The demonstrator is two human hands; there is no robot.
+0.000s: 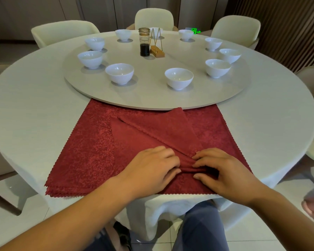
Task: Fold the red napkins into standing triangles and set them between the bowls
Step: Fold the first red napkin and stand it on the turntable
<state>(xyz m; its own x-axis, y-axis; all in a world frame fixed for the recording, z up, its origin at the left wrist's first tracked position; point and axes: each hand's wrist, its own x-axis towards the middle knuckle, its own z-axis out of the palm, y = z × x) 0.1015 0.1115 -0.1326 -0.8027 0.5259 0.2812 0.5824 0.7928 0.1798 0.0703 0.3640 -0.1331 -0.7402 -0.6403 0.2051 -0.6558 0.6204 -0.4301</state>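
Note:
A stack of flat red napkins lies at the near edge of the round table, its far edge tucked under the turntable. On top of the stack, one red napkin is folded into a triangle with its point toward the turntable. My left hand and my right hand meet at its near corner, and their fingers pinch the bunched cloth there. Several white bowls stand in a ring on the turntable.
A dark sauce bottle and a gold stand sit at the turntable's centre. Pale chairs surround the table with its white cloth. My knees show below the table edge.

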